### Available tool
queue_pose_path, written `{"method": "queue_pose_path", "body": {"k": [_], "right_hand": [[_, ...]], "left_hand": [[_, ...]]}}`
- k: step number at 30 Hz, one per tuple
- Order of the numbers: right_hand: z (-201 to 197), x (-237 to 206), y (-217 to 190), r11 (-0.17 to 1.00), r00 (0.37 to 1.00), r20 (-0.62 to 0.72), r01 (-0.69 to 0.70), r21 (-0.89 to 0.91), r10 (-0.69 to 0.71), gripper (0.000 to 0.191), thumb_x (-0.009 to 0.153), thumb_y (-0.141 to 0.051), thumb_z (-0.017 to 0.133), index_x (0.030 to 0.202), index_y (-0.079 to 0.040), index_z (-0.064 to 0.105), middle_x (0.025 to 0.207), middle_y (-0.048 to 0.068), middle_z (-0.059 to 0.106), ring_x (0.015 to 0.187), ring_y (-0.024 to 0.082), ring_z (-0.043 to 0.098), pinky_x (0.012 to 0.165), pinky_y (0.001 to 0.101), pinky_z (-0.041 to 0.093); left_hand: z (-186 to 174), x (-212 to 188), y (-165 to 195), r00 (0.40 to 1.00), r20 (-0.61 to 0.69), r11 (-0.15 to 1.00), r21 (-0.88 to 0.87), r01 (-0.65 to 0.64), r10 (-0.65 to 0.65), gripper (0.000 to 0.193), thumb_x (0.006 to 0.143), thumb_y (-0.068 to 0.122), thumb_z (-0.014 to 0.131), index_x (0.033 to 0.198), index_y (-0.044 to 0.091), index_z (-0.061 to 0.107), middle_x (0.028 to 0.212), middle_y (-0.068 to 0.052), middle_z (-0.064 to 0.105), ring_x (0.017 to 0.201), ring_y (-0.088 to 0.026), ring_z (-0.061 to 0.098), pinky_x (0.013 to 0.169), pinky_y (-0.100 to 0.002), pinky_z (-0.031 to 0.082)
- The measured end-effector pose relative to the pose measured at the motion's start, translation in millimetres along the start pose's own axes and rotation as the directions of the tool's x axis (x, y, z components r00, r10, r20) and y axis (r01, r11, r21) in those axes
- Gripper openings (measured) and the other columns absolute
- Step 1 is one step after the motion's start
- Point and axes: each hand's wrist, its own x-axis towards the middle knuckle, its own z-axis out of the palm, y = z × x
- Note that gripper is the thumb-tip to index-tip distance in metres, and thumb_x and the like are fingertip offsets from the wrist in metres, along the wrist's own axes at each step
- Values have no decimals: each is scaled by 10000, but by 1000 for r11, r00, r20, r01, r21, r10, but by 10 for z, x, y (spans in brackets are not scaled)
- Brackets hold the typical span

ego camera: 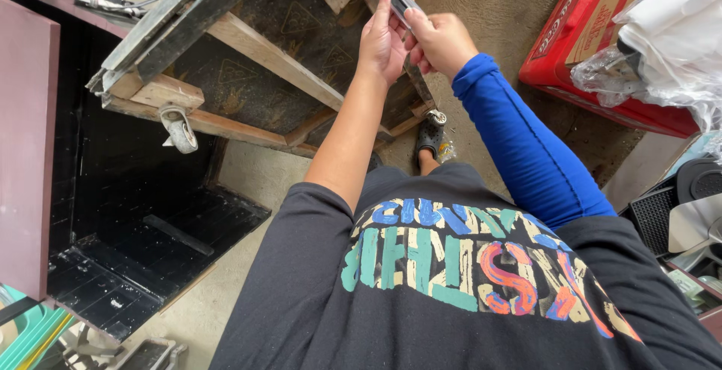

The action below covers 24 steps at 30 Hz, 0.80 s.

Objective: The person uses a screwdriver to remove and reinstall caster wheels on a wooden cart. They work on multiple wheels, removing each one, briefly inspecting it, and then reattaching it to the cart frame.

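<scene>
Both hands, left hand (382, 39) and right hand (440, 39), are gripping together a grey metal tool (398, 1) against the upturned wooden-framed black board (256, 62) with a grey caster wheel (179, 128).

The metal tool (398, 0) is largely covered by the left hand (382, 39) and the right hand (440, 41), so its kind cannot be told. The wooden frame (248, 47) is cut off by the top edge. The red crate (594, 47) is partly hidden behind white plastic wrapping (662, 31). One foot (429, 138) is half hidden by the shirt.
</scene>
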Motion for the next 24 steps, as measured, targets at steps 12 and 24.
{"method": "queue_pose_path", "body": {"k": [12,24], "right_hand": [[76,-200,-47,581,772,-50,432,-689,-633,437,917,-322,833,1023,-20,534,795,119,678,691,304,690,572,433,550],[71,243,309,973,972,-123,180,-144,-198,432,1052,-482,586,956,-71,680,715,51,626,571,181,571,518,330,446]], "left_hand": [[-37,48,73,994,-97,948,319,-10,43,437,826,509,783,844,77,721,752,-8,688,650,-86,633,583,-222,496],[-39,-62,134,996,-58,943,321,86,-71,525,855,561,697,1086,93,758,889,2,723,768,-85,653,660,-260,512]]}}
